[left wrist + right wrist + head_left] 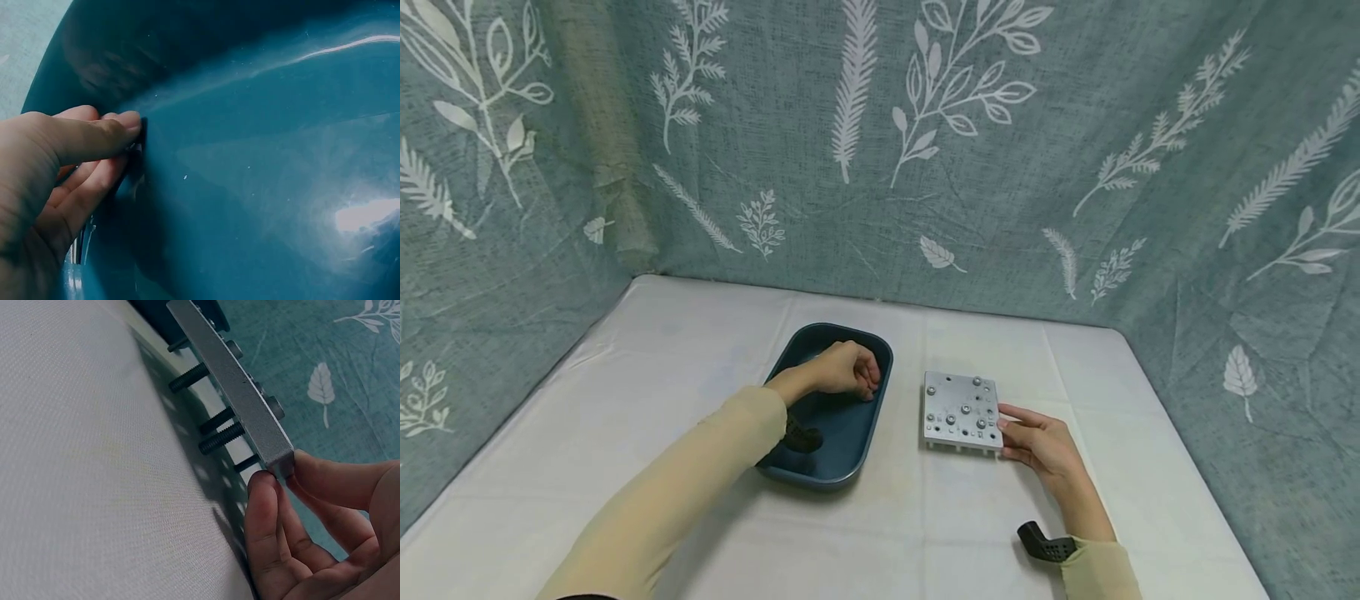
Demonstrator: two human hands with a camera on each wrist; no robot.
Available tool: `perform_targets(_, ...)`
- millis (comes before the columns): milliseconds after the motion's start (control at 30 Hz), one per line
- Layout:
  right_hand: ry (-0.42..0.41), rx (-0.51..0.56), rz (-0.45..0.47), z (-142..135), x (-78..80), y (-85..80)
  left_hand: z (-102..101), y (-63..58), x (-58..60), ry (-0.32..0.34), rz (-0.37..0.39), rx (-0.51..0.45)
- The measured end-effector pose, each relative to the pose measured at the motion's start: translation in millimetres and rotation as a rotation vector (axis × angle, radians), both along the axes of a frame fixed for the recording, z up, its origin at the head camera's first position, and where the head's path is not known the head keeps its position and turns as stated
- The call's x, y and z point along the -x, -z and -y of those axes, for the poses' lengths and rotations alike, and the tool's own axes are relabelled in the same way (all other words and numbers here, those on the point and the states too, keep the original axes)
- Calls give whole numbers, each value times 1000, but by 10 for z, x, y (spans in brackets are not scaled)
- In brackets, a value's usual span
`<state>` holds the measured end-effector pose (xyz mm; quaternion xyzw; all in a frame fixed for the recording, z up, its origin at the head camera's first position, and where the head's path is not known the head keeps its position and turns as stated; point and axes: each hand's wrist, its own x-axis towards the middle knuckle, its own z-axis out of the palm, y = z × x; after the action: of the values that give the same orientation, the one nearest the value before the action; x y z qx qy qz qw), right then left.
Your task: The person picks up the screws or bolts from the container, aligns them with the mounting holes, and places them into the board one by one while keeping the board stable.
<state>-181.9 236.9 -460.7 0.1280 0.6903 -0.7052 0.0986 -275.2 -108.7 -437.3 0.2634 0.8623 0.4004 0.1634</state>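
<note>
My left hand (848,368) reaches into a dark blue plastic bin (859,460). In the left wrist view its thumb and fingertips come together low at the bin's wall, pinching a small dark piece (143,130) that is mostly hidden; I cannot tell its kind. Behind those fingers a shiny metal part (79,247) shows. With thumb and fingers, my right hand (1037,442) grips the right edge of a square grey metal plate (949,393). Socket-head screws (275,407) stand on its top face, and threaded shanks (219,437) stick out below, over the cloth.
A white cloth (842,546) covers the table. Green-grey curtains (805,225) with white leaf prints hang at the back and both sides. Black curved mounts (1045,543) sit on both wrists, the left one inside the bin. The plate stands right of the bin.
</note>
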Motion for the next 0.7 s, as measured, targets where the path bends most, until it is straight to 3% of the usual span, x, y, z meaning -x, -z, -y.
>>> perform_targets(267, 0, -1, -5, 4, 6, -2, 17, -13, 11, 66, -16, 21)
perform_targets(433, -5, 4, -6, 2, 10, -5, 31, -28, 25, 63, -29, 35)
perform_targets(700, -8, -4, -5, -8, 0, -19, 60, -187, -60, -123, -57, -107)
